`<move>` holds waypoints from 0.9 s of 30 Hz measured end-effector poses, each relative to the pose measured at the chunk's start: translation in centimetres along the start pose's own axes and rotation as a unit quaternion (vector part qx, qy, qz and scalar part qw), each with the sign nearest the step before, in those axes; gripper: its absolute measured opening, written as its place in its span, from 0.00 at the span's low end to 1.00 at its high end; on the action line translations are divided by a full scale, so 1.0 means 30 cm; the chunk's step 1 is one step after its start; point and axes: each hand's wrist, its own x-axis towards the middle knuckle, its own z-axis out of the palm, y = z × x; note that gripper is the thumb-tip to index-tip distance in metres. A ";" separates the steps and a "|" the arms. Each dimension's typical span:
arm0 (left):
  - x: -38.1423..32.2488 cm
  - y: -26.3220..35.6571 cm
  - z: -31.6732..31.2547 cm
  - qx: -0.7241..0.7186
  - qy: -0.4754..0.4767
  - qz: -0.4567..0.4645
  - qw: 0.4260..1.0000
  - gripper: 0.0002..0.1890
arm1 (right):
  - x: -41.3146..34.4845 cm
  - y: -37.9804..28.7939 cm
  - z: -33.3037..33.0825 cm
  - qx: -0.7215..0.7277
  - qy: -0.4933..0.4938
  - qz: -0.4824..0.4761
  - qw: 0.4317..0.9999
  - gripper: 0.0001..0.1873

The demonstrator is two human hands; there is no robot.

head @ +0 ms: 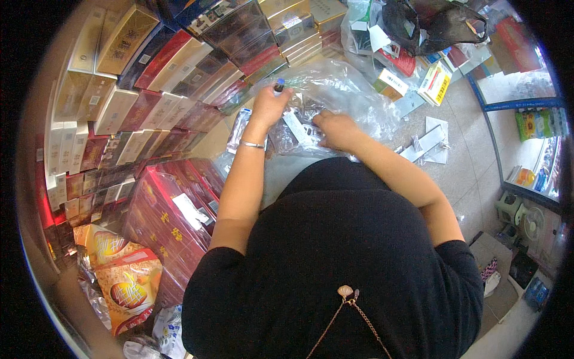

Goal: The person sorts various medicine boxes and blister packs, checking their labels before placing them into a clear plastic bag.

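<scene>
Clear plastic bag (pixel 358 89) lies crumpled in front of me, with dark wrapped goods (pixel 282 134) at its near side. My left hand (pixel 269 107) grips a small dark cylinder with a blue top (pixel 280 83), possibly a marker or a bottle; its lower part is hidden. Just right of that hand, a white strip with print (pixel 296 127) lies on the goods. My right hand (pixel 338 130) reaches over the bag's near side, its curled fingers on the wrapped goods; whether they pinch anything is hidden. Beside my left wrist lies another clear-wrapped package (pixel 239 130).
Stacked cartons (pixel 170 67) wall off the left side. Large red wrapped boxes (pixel 166 224) and orange snack bags (pixel 130 287) stand near my left elbow. Black plastic bag (pixel 435 27), small boxes (pixel 435 83) and flattened white card (pixel 423 143) lie ahead and right, near a blue-edged glass case (pixel 520 104).
</scene>
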 end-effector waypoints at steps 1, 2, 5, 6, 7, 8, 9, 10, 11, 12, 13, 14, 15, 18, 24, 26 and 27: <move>-0.005 0.009 -0.016 0.017 -0.007 -0.008 1.000 0.10 | -0.005 -0.020 -0.015 -0.043 0.000 -0.003 0.999 0.19; -0.007 -0.002 -0.019 0.025 0.002 -0.029 0.999 0.15 | 0.008 -0.006 0.001 -0.039 -0.012 0.002 0.999 0.16; 0.004 -0.045 -0.021 0.051 -0.013 -0.036 0.998 0.15 | 0.003 0.029 0.008 0.001 0.013 -0.050 0.999 0.14; 0.001 -0.054 -0.017 0.071 0.001 -0.029 0.997 0.16 | -0.005 0.034 0.005 0.041 0.026 -0.045 0.998 0.13; 0.002 -0.061 -0.018 0.083 0.003 -0.021 0.996 0.16 | -0.016 0.038 0.002 0.082 0.039 -0.039 0.995 0.13; 0.004 -0.068 -0.020 0.096 0.005 -0.014 0.995 0.16 | -0.027 0.041 -0.002 0.123 0.052 -0.033 0.990 0.12; 0.003 -0.065 -0.020 0.108 0.005 -0.006 0.994 0.17 | -0.040 0.045 -0.010 0.134 0.080 -0.033 0.987 0.11; 0.001 -0.062 -0.019 0.096 -0.022 -0.010 0.995 0.16 | -0.054 0.049 -0.021 0.145 0.108 -0.032 0.983 0.11; -0.001 -0.058 -0.019 0.084 -0.049 -0.013 0.995 0.15 | -0.064 0.049 -0.031 0.156 0.136 -0.031 0.978 0.10; -0.001 -0.046 -0.017 0.073 -0.078 -0.015 0.994 0.15 | -0.074 0.042 -0.051 0.257 0.121 0.018 0.959 0.09; -0.006 -0.033 -0.009 -0.005 -0.104 -0.008 0.995 0.14 | -0.084 0.032 -0.075 0.355 0.106 0.067 0.927 0.08; -0.019 -0.018 0.005 -0.082 -0.129 -0.001 0.988 0.13 | -0.093 0.021 -0.099 0.448 0.089 0.114 0.882 0.07; -0.034 0.019 0.012 -0.157 -0.154 0.008 0.975 0.13 | -0.103 0.009 -0.126 0.498 0.098 0.117 0.854 0.09; -0.104 0.213 -0.021 -0.155 -0.230 -0.045 0.960 0.13 | -0.128 -0.030 -0.200 0.619 0.101 0.124 0.769 0.11; -0.133 0.267 -0.068 -0.203 -0.240 -0.047 0.948 0.12 | -0.188 -0.122 -0.312 0.664 0.125 0.022 0.737 0.08; -0.157 0.290 -0.075 -0.260 -0.227 -0.016 0.938 0.14 | -0.203 -0.105 -0.309 0.548 0.198 -0.013 0.813 0.07; -0.163 0.296 -0.074 -0.288 -0.222 -0.001 0.932 0.15 | -0.209 -0.099 -0.307 0.485 0.232 -0.030 0.843 0.07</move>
